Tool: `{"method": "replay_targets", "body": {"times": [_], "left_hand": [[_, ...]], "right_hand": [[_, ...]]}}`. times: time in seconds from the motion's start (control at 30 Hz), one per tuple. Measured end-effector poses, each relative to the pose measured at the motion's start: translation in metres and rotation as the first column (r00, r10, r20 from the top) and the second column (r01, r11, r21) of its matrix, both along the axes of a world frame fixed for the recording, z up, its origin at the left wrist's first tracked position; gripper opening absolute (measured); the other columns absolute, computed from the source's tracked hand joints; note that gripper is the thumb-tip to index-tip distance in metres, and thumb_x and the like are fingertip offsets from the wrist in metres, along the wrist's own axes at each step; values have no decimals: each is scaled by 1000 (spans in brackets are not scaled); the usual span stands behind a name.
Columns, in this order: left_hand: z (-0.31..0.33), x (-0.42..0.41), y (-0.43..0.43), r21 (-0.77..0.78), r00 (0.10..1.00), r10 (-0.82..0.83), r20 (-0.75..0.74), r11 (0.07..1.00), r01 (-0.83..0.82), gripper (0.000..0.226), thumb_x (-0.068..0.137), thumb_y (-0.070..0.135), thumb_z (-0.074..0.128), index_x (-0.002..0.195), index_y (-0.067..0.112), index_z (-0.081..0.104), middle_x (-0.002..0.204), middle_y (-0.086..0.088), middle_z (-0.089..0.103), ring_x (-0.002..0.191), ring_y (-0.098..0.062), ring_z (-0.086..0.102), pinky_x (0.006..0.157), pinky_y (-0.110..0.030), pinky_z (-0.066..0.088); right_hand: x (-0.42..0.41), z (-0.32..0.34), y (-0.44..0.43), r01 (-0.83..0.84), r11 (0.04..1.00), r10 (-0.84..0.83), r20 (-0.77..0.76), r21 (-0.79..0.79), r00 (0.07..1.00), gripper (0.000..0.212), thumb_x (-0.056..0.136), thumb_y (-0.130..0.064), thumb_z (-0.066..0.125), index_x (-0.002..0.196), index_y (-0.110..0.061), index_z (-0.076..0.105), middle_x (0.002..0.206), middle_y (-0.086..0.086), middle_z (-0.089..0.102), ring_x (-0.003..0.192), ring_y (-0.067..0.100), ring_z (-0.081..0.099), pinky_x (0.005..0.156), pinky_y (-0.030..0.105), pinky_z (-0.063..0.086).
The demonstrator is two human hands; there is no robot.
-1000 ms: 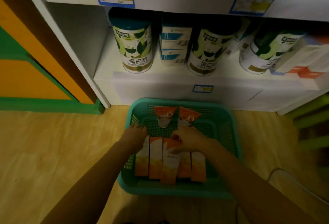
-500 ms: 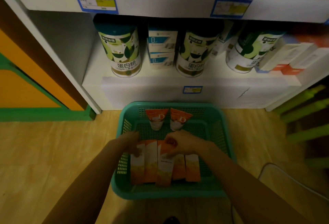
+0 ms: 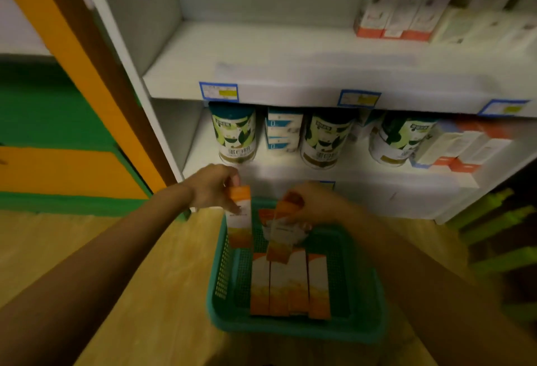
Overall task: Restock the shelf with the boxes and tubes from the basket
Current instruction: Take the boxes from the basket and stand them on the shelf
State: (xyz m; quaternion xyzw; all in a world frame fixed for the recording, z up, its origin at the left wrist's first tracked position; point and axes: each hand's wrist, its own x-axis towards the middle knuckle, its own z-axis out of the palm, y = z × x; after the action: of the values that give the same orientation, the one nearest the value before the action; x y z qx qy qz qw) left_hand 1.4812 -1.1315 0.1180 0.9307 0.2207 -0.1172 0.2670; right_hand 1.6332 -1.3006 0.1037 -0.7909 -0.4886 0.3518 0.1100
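Our left hand [image 3: 213, 188] has its fingers curled round the orange top end of a slim orange-and-white first box [image 3: 240, 221]. The box hangs upright under the hand, its long axis vertical and its lower end pointing down. Just to the right, our right hand [image 3: 315, 203] pinches the orange top of a second box [image 3: 279, 234]. This one tilts, with its lower end pointing down and slightly towards the left hand.

Below both hands sits a teal basket [image 3: 364, 293]. The first box hangs over its left wall. Four flat boxes [image 3: 290, 284] lie side by side on its floor, nearer to us than the hands, with their long axes running towards and away from us. Beyond the hands rises the white shelf [image 3: 261, 54], with green-and-white tins [image 3: 234, 136] on its lower level. The picture is blurred.
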Motion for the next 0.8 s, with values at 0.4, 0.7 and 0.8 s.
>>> {"method": "replay_targets", "body": {"times": [0.4, 0.7, 0.8], "left_hand": [[279, -7, 7, 260, 966, 7, 259, 963, -76, 34, 68, 21, 79, 90, 15, 53, 96, -5, 65, 90, -23, 62, 75, -28, 49], [413, -4, -1, 339, 910, -8, 415, 929, -146, 40, 74, 19, 73, 108, 8, 54, 103, -5, 58, 98, -23, 59, 80, -30, 47], [437, 4, 0, 372, 881, -20, 473, 911, -178, 42, 75, 20, 72, 110, 8, 53, 102, -5, 56, 95, -20, 56, 78, -28, 44]], "right_hand": [[27, 270, 10, -111, 939, 1, 321, 326, 947, 42, 76, -29, 74, 113, -19, 56, 104, -4, 56, 100, 18, 56, 89, 35, 48], [32, 415, 4, -144, 880, -77, 434, 453, 898, 42, 77, -27, 73, 114, -17, 57, 106, 0, 59, 99, 18, 57, 89, 30, 46], [37, 449, 11, -136, 867, -109, 450, 480, 886, 43, 79, -28, 71, 117, -16, 56, 109, 1, 58, 103, 19, 57, 89, 30, 45]]}}
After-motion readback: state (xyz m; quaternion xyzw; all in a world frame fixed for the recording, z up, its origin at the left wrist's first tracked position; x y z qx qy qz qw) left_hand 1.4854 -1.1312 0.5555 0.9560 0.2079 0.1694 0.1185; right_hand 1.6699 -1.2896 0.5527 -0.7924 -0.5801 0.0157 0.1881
